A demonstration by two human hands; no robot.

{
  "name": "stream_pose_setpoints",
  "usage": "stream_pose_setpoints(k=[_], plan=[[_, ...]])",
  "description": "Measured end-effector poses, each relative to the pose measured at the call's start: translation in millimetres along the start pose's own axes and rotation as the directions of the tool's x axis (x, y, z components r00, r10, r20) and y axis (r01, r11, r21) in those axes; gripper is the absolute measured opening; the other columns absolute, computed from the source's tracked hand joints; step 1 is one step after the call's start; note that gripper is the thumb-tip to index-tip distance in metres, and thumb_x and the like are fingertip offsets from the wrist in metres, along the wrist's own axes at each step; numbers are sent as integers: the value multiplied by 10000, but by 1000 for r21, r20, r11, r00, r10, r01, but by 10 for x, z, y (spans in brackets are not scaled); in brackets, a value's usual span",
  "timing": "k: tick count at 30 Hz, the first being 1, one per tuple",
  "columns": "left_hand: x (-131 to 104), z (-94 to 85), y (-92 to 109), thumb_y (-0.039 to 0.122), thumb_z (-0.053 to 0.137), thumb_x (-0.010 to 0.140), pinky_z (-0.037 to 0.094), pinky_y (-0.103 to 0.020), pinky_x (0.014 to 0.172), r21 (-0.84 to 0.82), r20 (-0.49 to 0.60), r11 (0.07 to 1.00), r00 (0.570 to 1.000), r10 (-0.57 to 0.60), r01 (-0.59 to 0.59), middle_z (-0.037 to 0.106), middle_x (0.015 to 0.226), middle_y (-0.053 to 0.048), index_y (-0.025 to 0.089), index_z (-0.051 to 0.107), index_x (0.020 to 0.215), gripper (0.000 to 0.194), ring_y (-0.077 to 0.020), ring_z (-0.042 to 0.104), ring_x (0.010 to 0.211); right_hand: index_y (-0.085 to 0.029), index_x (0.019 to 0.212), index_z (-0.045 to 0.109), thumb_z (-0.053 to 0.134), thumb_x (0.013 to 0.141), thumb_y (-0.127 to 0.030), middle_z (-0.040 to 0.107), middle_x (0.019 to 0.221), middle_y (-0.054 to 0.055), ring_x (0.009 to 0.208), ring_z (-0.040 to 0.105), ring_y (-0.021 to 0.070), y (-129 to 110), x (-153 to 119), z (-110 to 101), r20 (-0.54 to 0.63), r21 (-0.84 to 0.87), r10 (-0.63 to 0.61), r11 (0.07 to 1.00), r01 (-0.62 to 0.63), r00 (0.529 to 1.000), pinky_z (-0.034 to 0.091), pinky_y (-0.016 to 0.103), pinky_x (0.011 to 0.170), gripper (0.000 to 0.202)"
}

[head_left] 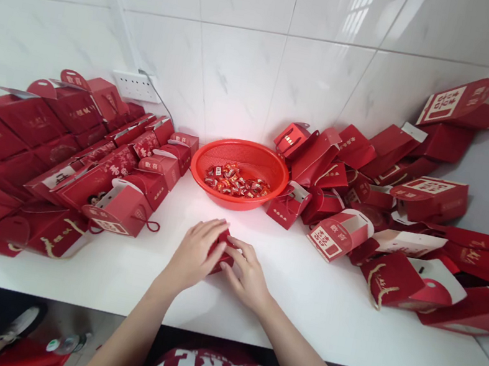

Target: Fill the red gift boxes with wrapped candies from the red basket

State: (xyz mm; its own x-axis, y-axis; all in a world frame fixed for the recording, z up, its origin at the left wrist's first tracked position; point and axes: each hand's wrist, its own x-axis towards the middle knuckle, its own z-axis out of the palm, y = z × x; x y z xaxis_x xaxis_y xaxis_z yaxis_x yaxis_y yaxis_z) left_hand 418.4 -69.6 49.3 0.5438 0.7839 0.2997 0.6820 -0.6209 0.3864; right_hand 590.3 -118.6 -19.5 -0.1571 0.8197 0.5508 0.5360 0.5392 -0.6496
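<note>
A small red box (219, 253) stands on the white table, just in front of an orange-red plastic basket (235, 201). My left hand (198, 252) is wrapped round the box's left side, its fingers over the top. On the right side, my right hand (248, 272) holds the same box with bent fingers. Much of the box is hidden behind both hands. Wrapped red candies (238, 182) lie in the bottom of the basket.
Rows of red gift boxes (33, 120) fill the left of the white table (288, 310). More red boxes (340, 232) are piled loosely at the right. A power strip (136, 87) is at the tiled wall. Another person's shoe (18, 323) shows at lower left.
</note>
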Motion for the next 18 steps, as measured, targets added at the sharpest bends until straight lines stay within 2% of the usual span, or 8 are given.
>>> stream_pose_setpoints(k=[2,5,9,14,16,18], plan=[[-51,14,62,301,472,960,225,-504,1218,84,128,993,989,76,-87,386,1565,-79,209,348,1505,567,-239,332,1456,-249,1336,547,524,937,-182,513,1401,106,1273,488,258,7,1,-5,24,4,-28,1000,28,999,460,464,1061,405],[-127,46,84,349,505,935,172,-544,1225,209,171,976,985,23,-59,272,1613,-96,149,244,1549,697,-271,232,1498,-254,1373,500,506,912,-145,466,1457,106,1303,480,256,53,-34,-41,106,37,-85,996,82,991,460,474,1070,473],[-323,-4,56,389,489,943,235,-565,1193,332,149,942,983,-108,53,259,1616,-84,154,258,1548,689,-308,221,1498,-255,1394,456,490,946,-185,390,1502,134,1261,536,242,153,-124,-79,133,77,-27,997,16,991,536,430,985,454],[-839,-221,-50,356,461,940,276,-561,1166,461,90,859,952,-292,220,300,1601,-75,165,269,1550,667,-309,262,1482,-275,1336,485,467,980,-206,473,1410,125,1011,648,197,210,-178,-65,115,63,66,995,-73,991,586,384,838,363],[-1052,-330,-164,399,456,939,256,-583,1162,502,40,805,921,-388,317,328,1590,-86,176,292,1545,666,-327,272,1474,-278,1327,487,461,986,-206,488,1393,121,985,652,192,198,-180,-52,124,52,68,996,-74,990,585,383,825,349],[-1224,-449,-330,456,452,936,238,-626,1144,541,-50,712,862,-505,448,321,1592,-113,176,314,1539,679,-370,253,1471,-279,1319,489,454,992,-204,496,1385,117,990,655,193,177,-182,-37,142,37,62,997,-67,988,582,384,831,337]])
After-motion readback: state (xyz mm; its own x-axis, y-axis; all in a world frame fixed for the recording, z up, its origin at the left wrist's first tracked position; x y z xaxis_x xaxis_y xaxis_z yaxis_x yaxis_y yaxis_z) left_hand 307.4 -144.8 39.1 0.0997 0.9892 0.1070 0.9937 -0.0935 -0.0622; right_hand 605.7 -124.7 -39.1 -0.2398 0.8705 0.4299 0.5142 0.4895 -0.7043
